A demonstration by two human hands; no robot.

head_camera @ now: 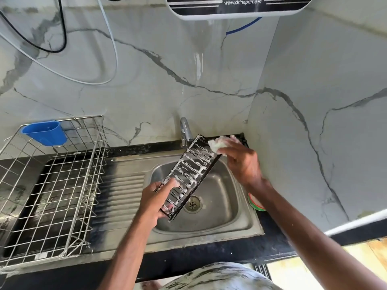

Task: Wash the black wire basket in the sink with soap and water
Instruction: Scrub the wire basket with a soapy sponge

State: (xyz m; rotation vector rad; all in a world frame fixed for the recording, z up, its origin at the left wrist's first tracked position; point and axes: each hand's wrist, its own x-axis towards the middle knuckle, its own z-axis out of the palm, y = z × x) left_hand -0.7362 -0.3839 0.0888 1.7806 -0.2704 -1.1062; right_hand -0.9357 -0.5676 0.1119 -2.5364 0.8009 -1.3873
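While left hand (154,199) grips sudsy black wire basket (194,170) | right hand (240,162) pinches foamy sponge (217,144)

The long black wire basket (189,176), streaked with white suds, slants over the steel sink (219,206).

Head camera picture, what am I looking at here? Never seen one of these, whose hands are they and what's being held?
No machine here: one camera worn on a person's head looks down at their two bare hands over a steel sink. The left hand grips the lower end of a black wire basket, tilted and streaked with foam. The right hand holds a soapy sponge at its upper end, near the tap. Left of the basin stands a steel dish rack with a blue plastic cup hung on it.
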